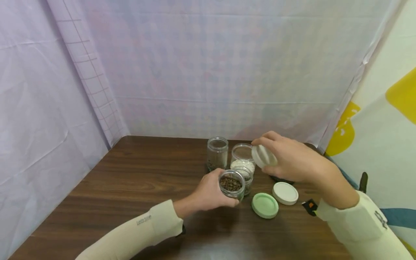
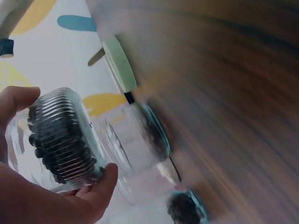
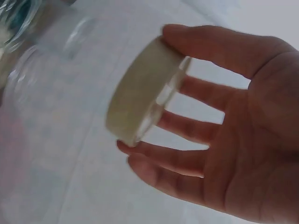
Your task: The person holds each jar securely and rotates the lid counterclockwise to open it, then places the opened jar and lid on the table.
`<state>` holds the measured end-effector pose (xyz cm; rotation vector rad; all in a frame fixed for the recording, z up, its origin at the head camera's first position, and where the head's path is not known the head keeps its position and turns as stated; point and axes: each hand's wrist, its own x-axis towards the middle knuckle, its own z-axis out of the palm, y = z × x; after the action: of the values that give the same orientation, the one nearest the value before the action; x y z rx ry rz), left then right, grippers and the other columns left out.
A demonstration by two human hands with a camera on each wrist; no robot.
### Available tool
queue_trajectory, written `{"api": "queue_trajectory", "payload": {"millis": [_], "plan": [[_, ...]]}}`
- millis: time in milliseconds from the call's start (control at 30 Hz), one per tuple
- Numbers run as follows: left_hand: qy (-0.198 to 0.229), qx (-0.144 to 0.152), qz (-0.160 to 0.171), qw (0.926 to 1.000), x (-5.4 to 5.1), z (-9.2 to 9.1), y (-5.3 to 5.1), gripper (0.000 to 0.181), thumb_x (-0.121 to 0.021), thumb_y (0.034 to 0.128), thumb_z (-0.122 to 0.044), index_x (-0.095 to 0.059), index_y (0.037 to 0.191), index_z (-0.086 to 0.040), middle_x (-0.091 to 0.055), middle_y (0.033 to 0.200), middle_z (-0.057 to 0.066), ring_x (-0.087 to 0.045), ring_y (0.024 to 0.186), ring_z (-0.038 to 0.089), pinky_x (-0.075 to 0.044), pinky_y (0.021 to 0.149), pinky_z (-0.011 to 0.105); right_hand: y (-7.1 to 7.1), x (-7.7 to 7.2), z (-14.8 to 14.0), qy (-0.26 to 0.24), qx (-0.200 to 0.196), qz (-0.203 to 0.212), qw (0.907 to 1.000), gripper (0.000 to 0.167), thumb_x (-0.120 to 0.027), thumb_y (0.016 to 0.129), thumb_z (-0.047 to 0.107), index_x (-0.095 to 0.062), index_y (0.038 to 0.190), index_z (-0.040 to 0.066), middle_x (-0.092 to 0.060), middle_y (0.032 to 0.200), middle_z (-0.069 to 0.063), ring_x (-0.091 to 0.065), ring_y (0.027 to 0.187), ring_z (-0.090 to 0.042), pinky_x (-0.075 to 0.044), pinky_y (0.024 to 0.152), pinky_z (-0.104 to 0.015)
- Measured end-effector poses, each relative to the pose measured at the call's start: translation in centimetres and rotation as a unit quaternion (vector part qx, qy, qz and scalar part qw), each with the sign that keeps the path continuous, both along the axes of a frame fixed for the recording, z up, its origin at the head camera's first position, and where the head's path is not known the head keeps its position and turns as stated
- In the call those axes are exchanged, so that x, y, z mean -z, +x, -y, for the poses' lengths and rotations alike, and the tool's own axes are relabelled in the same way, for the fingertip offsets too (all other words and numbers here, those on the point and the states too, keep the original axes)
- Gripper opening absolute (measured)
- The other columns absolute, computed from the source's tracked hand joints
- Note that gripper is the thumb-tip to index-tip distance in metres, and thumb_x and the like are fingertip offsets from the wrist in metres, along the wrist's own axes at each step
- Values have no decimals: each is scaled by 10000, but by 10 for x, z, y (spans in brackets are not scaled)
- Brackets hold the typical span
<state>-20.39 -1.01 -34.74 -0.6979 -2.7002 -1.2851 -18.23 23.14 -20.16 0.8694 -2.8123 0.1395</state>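
My left hand [image 1: 209,191] grips a small open glass jar [image 1: 232,185] with brown bean-like pieces in it, held above the table. In the left wrist view the ribbed lower part of this jar [image 2: 63,135] sits between thumb and fingers, tilted. My right hand [image 1: 289,157] pinches a pale whitish lid [image 1: 264,156] by its rim, tipped on edge, up and to the right of the jar. The right wrist view shows thumb and fingertips at opposite sides of the lid [image 3: 140,88]. A green lid [image 1: 265,206] and a white lid [image 1: 285,193] lie on the table below the right hand.
Behind the held jar stand a tall glass jar [image 1: 217,153] with dark bits at its bottom, an open jar of white grains [image 1: 243,159], and another small jar [image 1: 247,180]. A dark object [image 1: 282,180] lies partly under the right hand. The wooden table [image 1: 146,173] meets cloth walls.
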Motion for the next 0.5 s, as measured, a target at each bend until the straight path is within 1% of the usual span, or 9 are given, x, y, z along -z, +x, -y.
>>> {"api": "queue_trajectory", "payload": {"millis": [100,167,333,500], "plan": [[-34,-218,-60,9997,-1,6,-3,815,-942,605,-364,-590,1269,-49,-659,1109,36,-623,1002,203,-525,889,396,-10,6,-11,52,345,-145,9993,645,-782,872,341,-519,1436,170,-528,1386,-128,-661,1034,-317,-549,812,-540],[-58,-334,-94,9994,-3,9,-6,801,-941,603,-367,-593,1252,-52,-643,1103,32,-608,1007,213,-518,898,416,-16,9,-19,78,531,-158,9984,653,-763,888,370,-505,1445,148,-520,1388,-167,-655,1044,-345,-537,811,-568],[-111,-554,-148,9983,-8,18,-17,808,-947,597,-356,-587,1249,-42,-608,1112,56,-574,1013,228,-506,909,440,-28,14,-35,76,861,-169,9961,672,-741,894,427,-500,1439,118,-525,1364,-221,-647,980,-348,-533,747,-552],[-111,-814,-145,9965,-7,25,-28,798,-960,590,-341,-593,1236,-51,-580,1139,91,-557,1018,242,-503,917,441,-33,22,-45,57,1044,-247,9942,691,-732,891,469,-503,1434,109,-521,1371,-257,-647,977,-378,-534,723,-571]]}}
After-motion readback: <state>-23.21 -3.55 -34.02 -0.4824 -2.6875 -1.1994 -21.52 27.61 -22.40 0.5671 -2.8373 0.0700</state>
